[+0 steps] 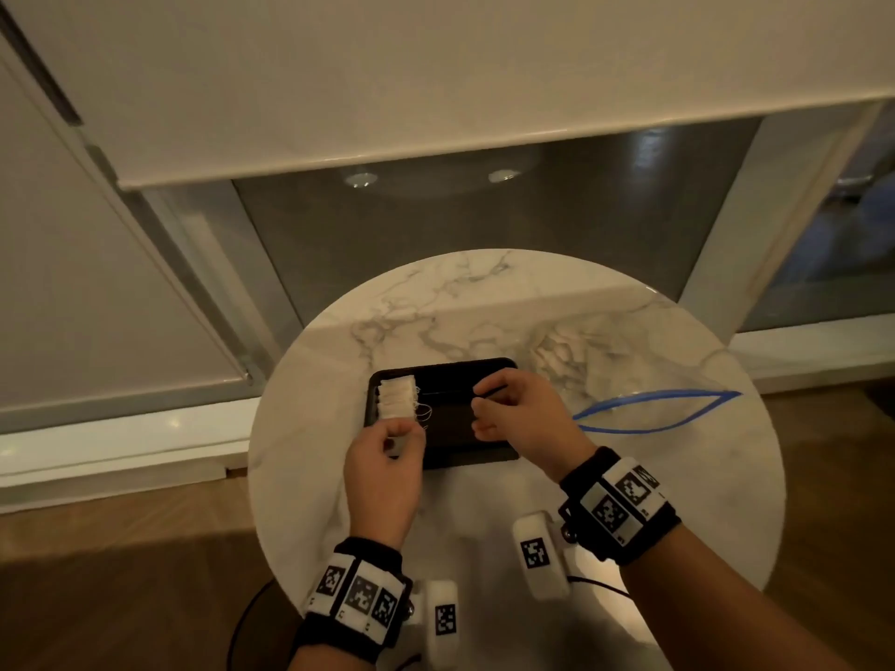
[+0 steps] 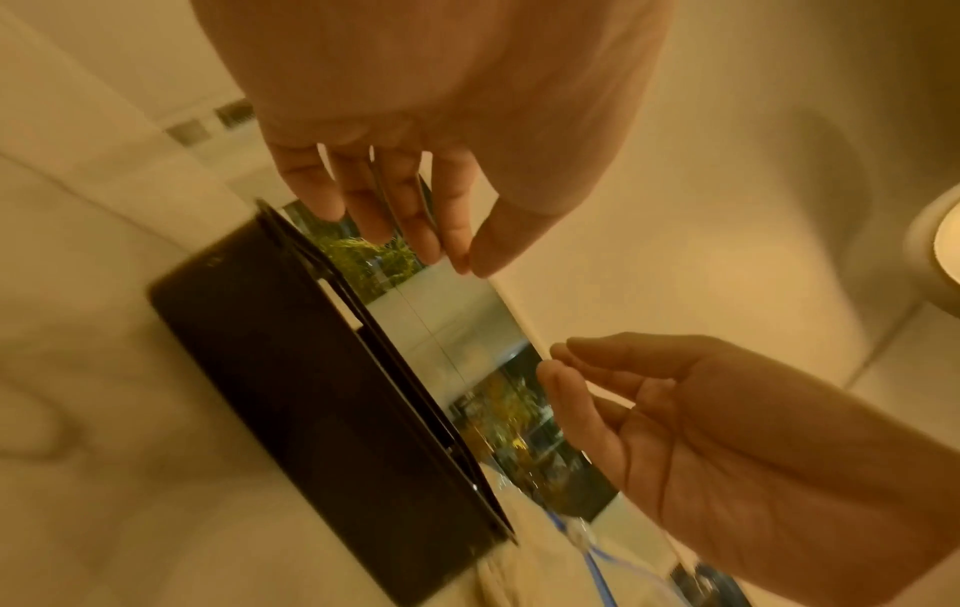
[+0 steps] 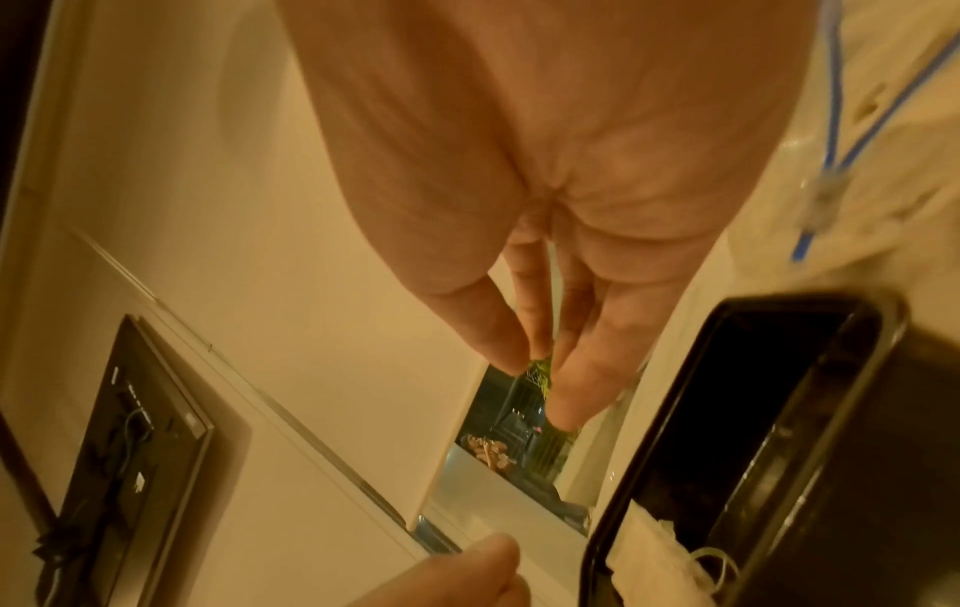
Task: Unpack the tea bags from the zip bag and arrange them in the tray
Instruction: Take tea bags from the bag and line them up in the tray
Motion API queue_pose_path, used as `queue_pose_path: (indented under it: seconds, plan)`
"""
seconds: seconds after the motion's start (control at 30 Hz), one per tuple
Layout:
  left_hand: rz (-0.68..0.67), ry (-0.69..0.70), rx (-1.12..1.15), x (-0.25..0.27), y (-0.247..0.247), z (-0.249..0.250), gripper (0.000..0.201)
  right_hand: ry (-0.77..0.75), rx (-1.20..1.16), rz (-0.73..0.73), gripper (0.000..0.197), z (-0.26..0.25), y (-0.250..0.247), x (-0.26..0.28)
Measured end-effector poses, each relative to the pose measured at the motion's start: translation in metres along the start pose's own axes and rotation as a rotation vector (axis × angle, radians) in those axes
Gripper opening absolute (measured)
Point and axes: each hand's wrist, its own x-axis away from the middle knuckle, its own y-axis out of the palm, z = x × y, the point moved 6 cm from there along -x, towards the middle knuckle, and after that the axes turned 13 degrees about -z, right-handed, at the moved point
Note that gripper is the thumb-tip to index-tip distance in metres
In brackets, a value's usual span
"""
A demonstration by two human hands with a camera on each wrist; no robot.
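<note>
Marble worktop [image 1: 484, 302] by a shaded window: left hand [image 1: 382, 469] pinches a tea bag [image 1: 401, 440] beside the tray's [image 1: 484, 452] packed row [image 1: 398, 397]; right hand [image 1: 520, 414], just across, pinches its string straight, apparently untangling. Zip bag [image 1: 649, 409] lies open beyond.

Black wristbands [image 1: 624, 506] carry white blocks printed with square codes.

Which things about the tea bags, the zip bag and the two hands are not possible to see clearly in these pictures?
- Left hand: head view, its own back hides what the fingers pinch.
- Right hand: a thin thread seems stretched between the hands, too fine to confirm.
- Tea bags in the tray: the exact count is too small and dim to make out.
- Zip bag: clear plastic on marble, so the remaining contents are unclear.
- Wrist views: blurred, palms block most.
</note>
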Motion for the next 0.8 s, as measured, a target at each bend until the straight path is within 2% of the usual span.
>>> queue_pose_path:
  seconds: [0.07,0.23,0.37,0.5,0.57,0.63,0.7,0.8]
  plan:
    - [-0.081,0.082,-0.075,0.003,0.021,0.014,0.016,-0.022,-0.025,0.032,0.010,-0.002,-0.021,0.016]
    - [-0.348,0.315,-0.279,0.007,0.082,0.048,0.005,-0.002,0.075,0.113,0.014,0.006,-0.079,0.054]
    - [-0.552,0.364,-0.482,0.012,0.132,0.076,0.021,0.081,0.476,0.213,0.029,0.019,-0.119,0.079]
    - [-0.685,0.374,-0.842,0.011,0.175,0.085,0.039,0.116,0.780,0.333,0.033,0.029,-0.143,0.085]
    - [-0.705,0.377,-0.943,0.008,0.190,0.086,0.045,0.119,1.007,0.305,0.035,0.036,-0.144,0.076]
    - [-0.699,0.378,-1.000,0.002,0.200,0.085,0.048,0.166,1.129,0.256,0.038,0.047,-0.141,0.066]
    - [-0.660,0.393,-1.020,-0.005,0.207,0.088,0.050,0.234,1.158,0.205,0.039,0.057,-0.141,0.062]
    - [-0.532,0.408,-0.898,-0.016,0.202,0.102,0.049,0.320,1.173,0.143,0.032,0.067,-0.140,0.060]
